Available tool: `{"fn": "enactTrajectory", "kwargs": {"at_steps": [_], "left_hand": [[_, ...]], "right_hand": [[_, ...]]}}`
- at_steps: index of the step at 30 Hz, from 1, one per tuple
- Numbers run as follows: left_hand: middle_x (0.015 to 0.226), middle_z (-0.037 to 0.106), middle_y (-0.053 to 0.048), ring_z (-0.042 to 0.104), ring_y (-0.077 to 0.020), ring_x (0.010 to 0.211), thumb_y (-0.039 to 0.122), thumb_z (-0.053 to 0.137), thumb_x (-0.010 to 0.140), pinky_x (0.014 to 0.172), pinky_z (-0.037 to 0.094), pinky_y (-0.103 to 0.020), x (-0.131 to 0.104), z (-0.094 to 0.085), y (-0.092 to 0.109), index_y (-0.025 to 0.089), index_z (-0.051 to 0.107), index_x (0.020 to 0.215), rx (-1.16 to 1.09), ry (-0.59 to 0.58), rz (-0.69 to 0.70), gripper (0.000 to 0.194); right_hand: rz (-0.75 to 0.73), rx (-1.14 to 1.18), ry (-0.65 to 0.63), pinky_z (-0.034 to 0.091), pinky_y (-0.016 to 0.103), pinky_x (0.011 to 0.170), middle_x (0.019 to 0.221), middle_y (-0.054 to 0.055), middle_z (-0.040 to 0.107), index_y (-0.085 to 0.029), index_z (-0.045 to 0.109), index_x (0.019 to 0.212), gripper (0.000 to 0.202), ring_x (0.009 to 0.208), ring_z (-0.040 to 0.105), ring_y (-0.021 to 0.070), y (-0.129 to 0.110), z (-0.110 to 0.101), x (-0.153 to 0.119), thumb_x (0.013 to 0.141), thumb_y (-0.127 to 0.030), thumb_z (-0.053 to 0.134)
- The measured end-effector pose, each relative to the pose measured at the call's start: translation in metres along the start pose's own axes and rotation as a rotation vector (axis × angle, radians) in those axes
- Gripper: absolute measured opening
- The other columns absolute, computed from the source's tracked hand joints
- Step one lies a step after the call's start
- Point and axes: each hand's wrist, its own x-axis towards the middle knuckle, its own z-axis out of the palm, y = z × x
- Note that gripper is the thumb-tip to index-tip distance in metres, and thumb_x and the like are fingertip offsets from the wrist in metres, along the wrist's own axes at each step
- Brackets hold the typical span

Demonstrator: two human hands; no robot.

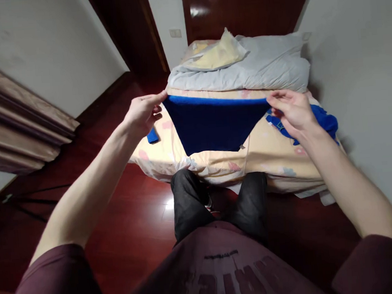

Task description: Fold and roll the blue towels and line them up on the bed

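Note:
A blue towel (pixel 214 124) hangs stretched out between my two hands, above the bed. My left hand (pixel 145 111) pinches its upper left corner between thumb and fingers. At the upper right corner, my right hand (pixel 291 111) is closed on the cloth in the same way. The towel's top edge is nearly level and taut, and a small pale tag shows at its lower right. Beside my right hand, partly behind it, lies a crumpled blue cloth (pixel 324 119) on the bed. A small folded blue piece (pixel 152 136) rests below my left hand.
The bed (pixel 271 154) has a peach floral sheet. A grey-white quilt (pixel 271 68) and a yellow cloth (pixel 220 52) lie at its head, before a dark wooden headboard (pixel 249 9). Curtains (pixel 17 120) hang at left, with thin black stand legs (pixel 27 201) below.

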Motion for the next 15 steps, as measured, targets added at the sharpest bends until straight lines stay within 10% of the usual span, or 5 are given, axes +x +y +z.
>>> {"fn": "enactTrajectory", "kwargs": {"at_steps": [8, 15], "left_hand": [[0.067, 0.045, 0.001, 0.045, -0.0072, 0.059, 0.02, 0.089, 0.091, 0.057, 0.035, -0.024, -0.05, -0.013, -0.027, 0.015, 0.06, 0.07, -0.001, -0.1, -0.248, 0.036], [0.073, 0.05, -0.001, 0.057, -0.0122, 0.07, 0.023, 0.094, 0.085, 0.065, 0.044, -0.027, -0.015, -0.012, -0.062, 0.015, 0.062, 0.077, 0.013, -0.078, -0.213, 0.034]], "right_hand": [[0.383, -0.001, 0.044, 0.037, 0.02, 0.043, 0.067, -0.002, 0.059, -0.017, 0.074, 0.084, 0.07, 0.058, 0.05, 0.0096, -0.014, -0.024, -0.077, 0.032, -0.04, 0.114], [0.388, -0.031, 0.122, 0.042, 0.019, 0.045, 0.063, -0.001, 0.055, -0.02, 0.076, 0.076, 0.061, 0.058, 0.051, 0.0097, 0.0, -0.035, -0.059, 0.03, -0.033, 0.115]]}}
